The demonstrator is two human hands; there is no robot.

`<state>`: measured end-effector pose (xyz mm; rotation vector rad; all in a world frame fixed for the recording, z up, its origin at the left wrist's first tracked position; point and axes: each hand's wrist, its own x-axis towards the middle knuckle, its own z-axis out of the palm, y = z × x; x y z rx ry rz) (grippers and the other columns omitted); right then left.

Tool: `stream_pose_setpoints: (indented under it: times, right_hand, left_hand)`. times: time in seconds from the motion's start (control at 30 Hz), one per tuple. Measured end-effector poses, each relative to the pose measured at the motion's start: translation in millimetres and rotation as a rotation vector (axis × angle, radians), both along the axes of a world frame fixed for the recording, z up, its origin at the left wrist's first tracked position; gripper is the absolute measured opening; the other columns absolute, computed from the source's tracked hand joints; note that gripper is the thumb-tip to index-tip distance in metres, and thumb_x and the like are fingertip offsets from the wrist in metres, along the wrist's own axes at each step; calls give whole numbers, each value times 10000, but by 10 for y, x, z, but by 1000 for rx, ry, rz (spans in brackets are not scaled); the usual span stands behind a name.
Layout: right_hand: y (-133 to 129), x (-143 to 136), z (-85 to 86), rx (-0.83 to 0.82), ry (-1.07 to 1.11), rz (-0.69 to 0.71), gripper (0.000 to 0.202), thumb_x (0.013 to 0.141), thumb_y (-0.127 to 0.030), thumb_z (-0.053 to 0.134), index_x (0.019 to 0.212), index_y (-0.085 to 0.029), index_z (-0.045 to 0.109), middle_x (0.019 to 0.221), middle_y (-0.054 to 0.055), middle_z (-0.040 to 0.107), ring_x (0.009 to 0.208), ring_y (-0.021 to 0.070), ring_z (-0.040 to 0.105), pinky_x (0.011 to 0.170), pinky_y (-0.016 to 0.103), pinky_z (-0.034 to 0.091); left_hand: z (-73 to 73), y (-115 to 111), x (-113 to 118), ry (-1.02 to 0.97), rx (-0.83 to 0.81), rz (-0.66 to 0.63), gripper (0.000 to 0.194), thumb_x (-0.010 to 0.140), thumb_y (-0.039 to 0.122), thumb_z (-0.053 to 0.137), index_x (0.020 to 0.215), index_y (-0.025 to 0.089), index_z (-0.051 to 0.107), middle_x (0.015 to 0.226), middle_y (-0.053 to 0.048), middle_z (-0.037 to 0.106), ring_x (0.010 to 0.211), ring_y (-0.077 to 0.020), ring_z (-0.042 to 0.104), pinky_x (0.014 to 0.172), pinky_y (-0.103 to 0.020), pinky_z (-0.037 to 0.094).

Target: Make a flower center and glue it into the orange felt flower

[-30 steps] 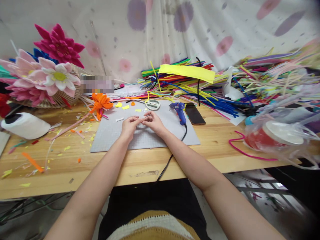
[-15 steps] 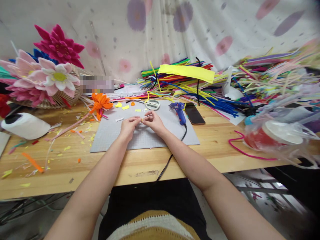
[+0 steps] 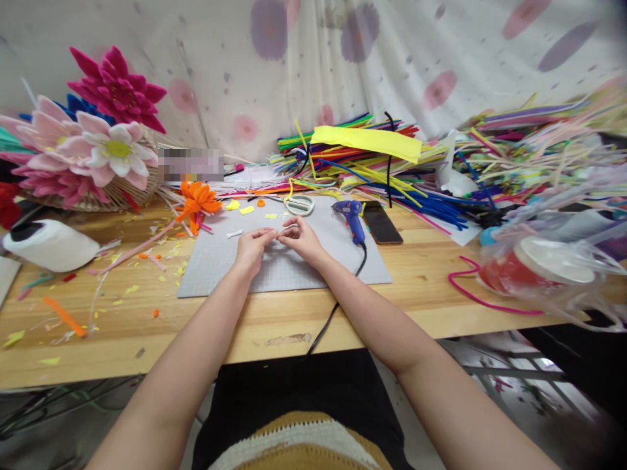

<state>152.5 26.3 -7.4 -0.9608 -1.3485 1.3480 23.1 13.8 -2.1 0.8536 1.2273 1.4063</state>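
Note:
Over the grey cutting mat (image 3: pixel 225 277), my left hand (image 3: pixel 253 250) and my right hand (image 3: pixel 302 240) almost meet at the fingertips. A thin white strip (image 3: pixel 288 227), perhaps a piece of pipe cleaner, shows at my right fingers, which are pinched together. The left thumb and index finger are also closed in a pinch, but what they hold is too small to make out. Left of the hands lies a small white piece (image 3: pixel 234 234). Scissors (image 3: pixel 300 206) with pale handles rest just beyond, along with yellow scraps (image 3: pixel 246 210).
A blue glue gun (image 3: pixel 351 219) with a black cord lies on the right, beside a phone (image 3: pixel 382 223). Bundled pipe cleaners (image 3: pixel 431 203) line the back. An orange flower (image 3: pixel 196 205), a white spool (image 3: pixel 53 246) and pink flowers (image 3: pixel 63 140) stand left; a bagged red roll (image 3: pixel 509 267) is right.
The hands stay nearly in place. A tiny yellowish spot seen between the fingertips before no longer shows, and the white strip at the right fingers is plainer. The view has shifted very slightly.

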Motion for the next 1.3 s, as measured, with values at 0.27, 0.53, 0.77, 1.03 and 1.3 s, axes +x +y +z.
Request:
stream_pose_setpoints:
  times: [0.27, 0.53, 0.77, 1.03, 1.3]
  right_hand:
    - [21, -5, -36, -1, -30, -20, 382, 560, -255, 675, 837, -224, 413, 655, -81, 603, 621, 96, 582, 641, 261, 447]
    - [37, -2, -51, -5, -16, 0, 386, 563, -242, 667, 843, -221, 402, 644, -81, 601, 610, 94, 578, 641, 259, 451]
    - [22, 3, -34, -40, -5, 0, 399, 552, -221, 679, 837, -221, 400, 636, -84, 604, 606, 93, 575, 652, 259, 450]
    - [2, -20, -9, -70, -14, -8, 384, 552, -180, 665, 832, -216, 405, 627, -84, 595, 599, 93, 569, 662, 257, 433]
    - [1, 17, 3, -92, 19, -15, 413, 535, -220, 682, 843, -211, 407, 608, -94, 581, 585, 87, 549, 643, 247, 420]
  left_hand:
    - [22, -14, 3, -35, 9, -25, 222, 353, 236, 798, 500, 154, 654, 715, -39, 644, 664, -117, 524, 657, -258, 389]
    - [13, -21, 23, 23, 22, -49, 222, 403, 265, 791, 491, 150, 624, 712, -36, 637, 647, -118, 536, 684, -274, 412]
    - [22, -42, 24, 70, 5, -45, 211, 442, 269, 777, 525, 147, 627, 694, -43, 642, 650, -126, 552, 671, -274, 417]
    - [24, -41, 25, 58, 3, -50, 224, 435, 266, 785, 502, 147, 608, 730, -47, 649, 643, -120, 551, 641, -264, 411]
    - [29, -9, 10, 69, -52, -71, 205, 506, 316, 738, 595, 140, 685, 635, -44, 642, 596, -111, 517, 546, -238, 354]
